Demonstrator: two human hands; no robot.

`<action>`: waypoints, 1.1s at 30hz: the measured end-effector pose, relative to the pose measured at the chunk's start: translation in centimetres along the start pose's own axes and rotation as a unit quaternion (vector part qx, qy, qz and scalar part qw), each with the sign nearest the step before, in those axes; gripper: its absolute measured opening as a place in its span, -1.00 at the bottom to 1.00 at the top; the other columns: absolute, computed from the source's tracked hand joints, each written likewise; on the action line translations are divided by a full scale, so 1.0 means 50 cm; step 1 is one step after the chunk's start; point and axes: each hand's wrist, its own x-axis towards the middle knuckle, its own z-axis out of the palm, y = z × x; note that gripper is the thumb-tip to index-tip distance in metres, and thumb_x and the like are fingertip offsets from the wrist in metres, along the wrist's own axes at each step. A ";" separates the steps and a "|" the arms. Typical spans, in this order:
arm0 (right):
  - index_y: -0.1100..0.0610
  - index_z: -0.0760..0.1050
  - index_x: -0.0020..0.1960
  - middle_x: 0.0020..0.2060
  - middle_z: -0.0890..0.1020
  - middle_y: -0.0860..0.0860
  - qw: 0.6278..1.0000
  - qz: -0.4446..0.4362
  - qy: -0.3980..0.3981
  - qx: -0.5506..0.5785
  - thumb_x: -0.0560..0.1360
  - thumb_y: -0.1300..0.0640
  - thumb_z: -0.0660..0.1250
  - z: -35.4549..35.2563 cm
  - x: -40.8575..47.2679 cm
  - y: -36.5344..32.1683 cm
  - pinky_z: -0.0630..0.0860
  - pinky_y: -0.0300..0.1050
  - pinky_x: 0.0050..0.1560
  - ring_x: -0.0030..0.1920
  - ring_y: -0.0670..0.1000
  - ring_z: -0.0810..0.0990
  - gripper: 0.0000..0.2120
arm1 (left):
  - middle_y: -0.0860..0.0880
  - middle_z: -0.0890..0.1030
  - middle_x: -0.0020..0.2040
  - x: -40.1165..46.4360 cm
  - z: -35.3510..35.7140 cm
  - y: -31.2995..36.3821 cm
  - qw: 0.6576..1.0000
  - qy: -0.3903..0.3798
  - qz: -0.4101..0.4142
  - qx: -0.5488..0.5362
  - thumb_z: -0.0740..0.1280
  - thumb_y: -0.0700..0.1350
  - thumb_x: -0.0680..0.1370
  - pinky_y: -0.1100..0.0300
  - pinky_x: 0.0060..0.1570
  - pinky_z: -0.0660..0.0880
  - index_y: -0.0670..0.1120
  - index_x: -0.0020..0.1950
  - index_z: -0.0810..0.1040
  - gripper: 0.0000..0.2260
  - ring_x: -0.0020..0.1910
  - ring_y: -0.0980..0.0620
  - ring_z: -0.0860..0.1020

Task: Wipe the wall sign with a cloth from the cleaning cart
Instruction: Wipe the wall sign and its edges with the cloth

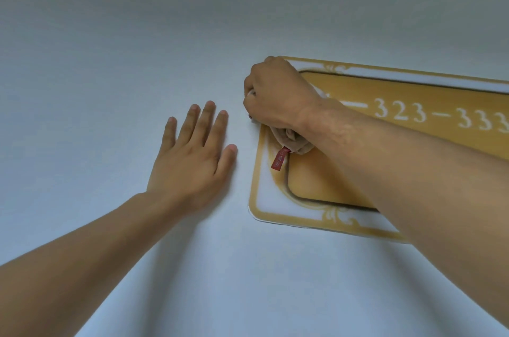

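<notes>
Right at the left end of the sign, the right hand is balled into a fist around a bunched beige cloth, knuckles toward the wall, pressing the wad against the sign's surface. Only a little of the cloth shows: a fold spills out beneath the heel of the hand, and a small red label hangs from it over the sign's pale border. The right forearm crosses the sign diagonally and hides much of its lower right part.

The left hand lies flat on the bare wall just beside the sign's left edge, fingers straight and slightly spread, holding nothing, thumb tip near the rounded frame but apart from it.

The wall sign is a rounded rectangle with a gold outer line, gold scrollwork at mid-edge, a pale band, and a raised gold panel bearing white numerals "323–333". It sits tilted in the view and runs off the right edge.
</notes>
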 end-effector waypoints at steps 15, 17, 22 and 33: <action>0.11 0.65 0.00 -0.05 0.62 0.01 0.996 -0.090 -0.025 0.003 0.51 0.12 0.17 0.035 -0.145 -0.054 0.41 0.01 0.16 0.09 0.09 0.48 -0.72 | 0.05 -0.24 0.62 -0.118 -0.019 0.042 0.996 -0.062 -0.058 -0.018 -0.17 0.12 0.67 -0.08 0.55 -0.20 -0.02 0.61 -0.23 -0.45 0.58 0.09 -0.28; 0.11 0.65 -0.01 -0.06 0.62 -0.01 0.995 -0.095 -0.030 0.011 0.51 0.12 0.17 0.040 -0.167 -0.065 0.40 0.01 0.19 0.09 0.09 0.47 -0.72 | 0.05 -0.26 0.62 -0.145 -0.024 0.048 0.995 -0.080 -0.051 -0.013 -0.17 0.12 0.66 -0.09 0.56 -0.20 -0.01 0.61 -0.25 -0.45 0.58 0.08 -0.29; 0.07 0.66 0.03 -0.03 0.61 -0.04 0.993 -0.102 -0.042 0.031 0.53 0.10 0.17 0.049 -0.213 -0.084 0.33 -0.04 0.24 0.14 0.06 0.46 -0.72 | 0.03 -0.32 0.61 -0.198 -0.029 0.052 0.993 -0.104 -0.047 0.009 -0.19 0.14 0.66 -0.11 0.55 -0.21 0.02 0.60 -0.31 -0.45 0.57 0.05 -0.34; 0.08 0.63 0.02 -0.04 0.56 -0.05 0.989 -0.130 -0.055 0.036 0.53 0.10 0.21 0.050 -0.294 -0.120 0.29 -0.06 0.23 0.14 0.06 0.43 -0.77 | -0.07 -0.39 0.58 -0.269 -0.029 0.078 0.988 -0.144 -0.045 0.029 -0.19 0.21 0.64 -0.15 0.54 -0.22 0.01 0.57 -0.38 -0.39 0.54 -0.01 -0.42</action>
